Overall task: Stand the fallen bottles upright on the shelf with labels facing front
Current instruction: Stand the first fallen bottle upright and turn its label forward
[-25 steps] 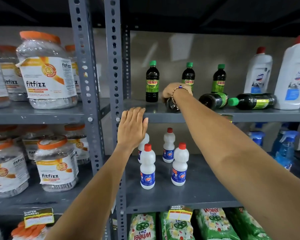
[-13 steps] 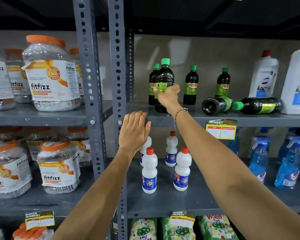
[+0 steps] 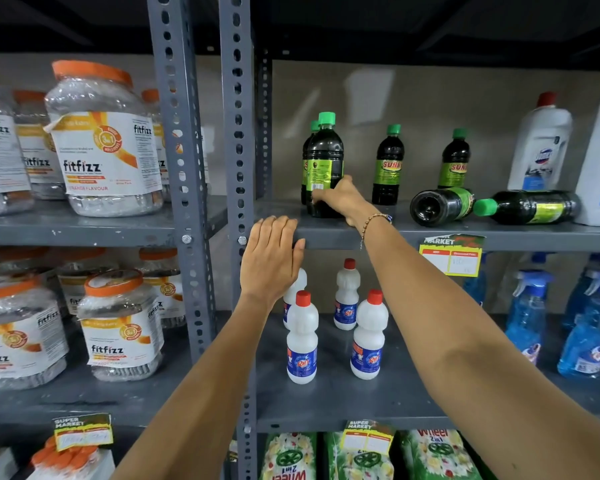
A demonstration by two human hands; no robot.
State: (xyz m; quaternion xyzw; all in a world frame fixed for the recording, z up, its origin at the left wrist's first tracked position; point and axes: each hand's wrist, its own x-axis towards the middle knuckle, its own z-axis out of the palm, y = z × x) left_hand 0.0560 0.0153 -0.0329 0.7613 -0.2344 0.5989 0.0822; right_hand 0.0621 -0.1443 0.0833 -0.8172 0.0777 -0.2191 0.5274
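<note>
1. The right hand [image 3: 340, 199] grips the lower body of a dark green-capped bottle [image 3: 324, 164] standing upright near the front edge of the shelf [image 3: 534, 233], toward its left end; the barcode side of its label faces front
2. The left hand [image 3: 271, 261] lies flat, fingers together, on the shelf's front edge beside the left upright post [image 3: 238, 133], holding nothing
3. Two fallen bottles [image 3: 442, 206] lie on their sides toward the right end, near the front edge, one with its base facing out, the other lengthwise
4. Upright dark bottles: four, one just behind the held one
5. Bare shelf lies between the held bottle and the fallen pair
</note>
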